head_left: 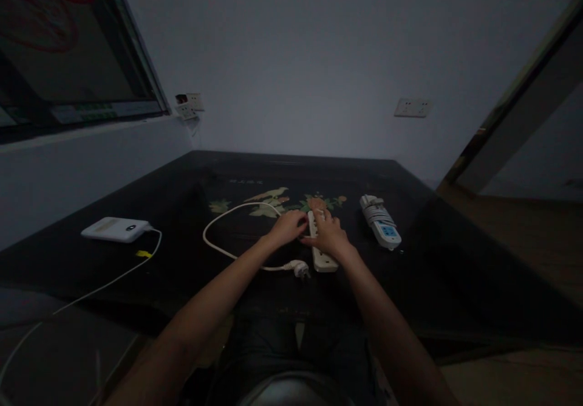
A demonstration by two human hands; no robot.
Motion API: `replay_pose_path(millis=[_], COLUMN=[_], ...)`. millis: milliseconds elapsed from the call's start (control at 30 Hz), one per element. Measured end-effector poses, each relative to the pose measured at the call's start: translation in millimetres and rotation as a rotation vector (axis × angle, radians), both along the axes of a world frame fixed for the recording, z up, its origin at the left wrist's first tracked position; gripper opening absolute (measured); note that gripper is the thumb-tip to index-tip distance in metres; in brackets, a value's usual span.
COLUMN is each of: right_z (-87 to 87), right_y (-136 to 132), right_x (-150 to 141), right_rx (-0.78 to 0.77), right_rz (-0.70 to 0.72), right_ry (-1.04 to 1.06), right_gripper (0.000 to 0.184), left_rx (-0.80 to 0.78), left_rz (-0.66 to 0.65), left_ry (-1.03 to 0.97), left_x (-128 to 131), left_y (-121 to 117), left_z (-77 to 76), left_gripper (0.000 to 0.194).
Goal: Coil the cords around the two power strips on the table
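A white power strip (324, 259) lies lengthwise on the dark glass table (446, 260) in front of me. My right hand (328, 234) rests on top of the strip, fingers stretched forward over it. My left hand (288, 226) sits at the strip's left side, fingers curled against its edge. The strip's white cord (214, 245) loops out to the left and ends in a plug (300, 267) lying beside the strip's near end.
A second white power strip (381, 222) with its cord wound round it lies to the right. A white flat device (115, 229) with a cable sits at the left. Wall sockets (412, 107) are on the far wall. A window is at upper left.
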State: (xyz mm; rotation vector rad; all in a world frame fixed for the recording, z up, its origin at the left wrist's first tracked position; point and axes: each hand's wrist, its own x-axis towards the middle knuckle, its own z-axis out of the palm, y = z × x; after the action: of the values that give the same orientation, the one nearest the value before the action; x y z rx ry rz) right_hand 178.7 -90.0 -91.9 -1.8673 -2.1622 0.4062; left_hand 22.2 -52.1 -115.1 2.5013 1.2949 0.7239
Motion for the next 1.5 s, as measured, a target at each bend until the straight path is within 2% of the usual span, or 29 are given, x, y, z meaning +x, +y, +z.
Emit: replay_pose_path(millis=[133,233,333,433,600,733,833,1167,1367,1500], right_z=[-0.4,-0.9,-4.9,-8.6,-4.6,5.3,11.6,18.7,20.6,16.5], right_y=[-2.6,1.6,8.3,13.8,19.1,17.6,13.7,5.0,1.0,3.2], right_x=[1.5,8.4,18.1,28.0,38.1,40.4,41.0,34.7,30.8,30.9], right_rx=[0.005,0.007,0.005,0.058,0.205,0.187,0.176,0.276,0.300,0.365], right_rz=[-0.066,-0.101,-0.088,-0.012,0.045,0.064,0.108,0.254,0.254,0.219], right_ry=[-0.010,0.034,0.149,0.337,0.695,0.990,1.100,0.989,0.877,0.815], right_gripper=[0.093,0.090,0.084,0.077,0.068,0.067,0.068,0.064,0.064,0.065], left_rx=[-0.020,-0.033,-0.078,-0.091,-0.095,-0.007,0.046,0.104,0.138,0.139], left_rz=[-0.091,-0.155,-0.177,-0.206,-0.163,-0.078,-0.038,0.025,0.216,0.273], left_ry=[0.022,0.011,0.018,0.014,0.044,0.080,0.080,-0.081,-0.520,-0.766], left_x=[-7.3,-17.7,-20.8,-19.1,-17.0,-17.0,-17.8,-28.5,-46.3,-66.6], left_y=[-0.2,-1.1,1.6,2.7,-0.7,-1.4,0.4,15.2,32.6,37.2], left_z=[-13.3,-18.5,-19.5,-18.9,-15.5,-10.2,-8.3,-8.7,11.7,26.4], left_gripper=[0.011,0.015,0.016,0.016,0.012,0.016,0.019,0.019,0.023,0.033])
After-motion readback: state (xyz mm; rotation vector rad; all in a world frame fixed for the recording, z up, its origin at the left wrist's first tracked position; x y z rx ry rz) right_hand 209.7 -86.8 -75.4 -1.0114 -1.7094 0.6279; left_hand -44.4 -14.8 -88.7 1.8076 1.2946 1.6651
